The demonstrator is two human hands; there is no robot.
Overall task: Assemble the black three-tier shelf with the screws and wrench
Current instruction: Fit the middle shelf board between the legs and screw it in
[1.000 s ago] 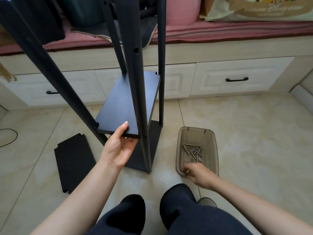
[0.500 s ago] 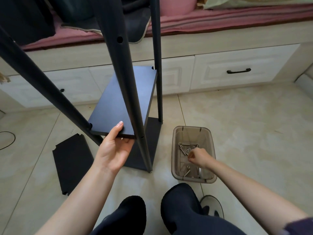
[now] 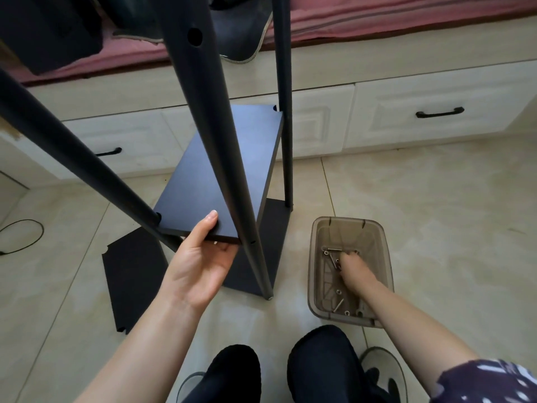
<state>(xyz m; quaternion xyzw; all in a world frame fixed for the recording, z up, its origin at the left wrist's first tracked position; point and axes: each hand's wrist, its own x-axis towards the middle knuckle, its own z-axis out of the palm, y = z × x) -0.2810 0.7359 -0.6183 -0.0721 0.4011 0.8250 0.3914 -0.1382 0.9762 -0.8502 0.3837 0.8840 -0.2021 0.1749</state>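
From the head camera, your left hand (image 3: 200,264) grips the near edge of the flat black middle shelf board (image 3: 220,173), thumb on top and fingers curled beneath, holding it level between the round black metal legs (image 3: 212,120) of the half-built frame. Keep that board steady, with its corner notch lined up at the screw hole low on the nearest leg, while you pick one screw; I judge any sag here would throw the holes out of line. Your right hand (image 3: 356,270) is down inside the translucent brown plastic bin (image 3: 316,274) on the tiled floor, its fingers among the small silver screws (image 3: 331,253); whether it has one pinched, I cannot tell. The bin sits just right of the frame's foot, well apart from your left hand. A spare black board (image 3: 130,274) lies flat on the floor just left of that hand, waiting for its tier.
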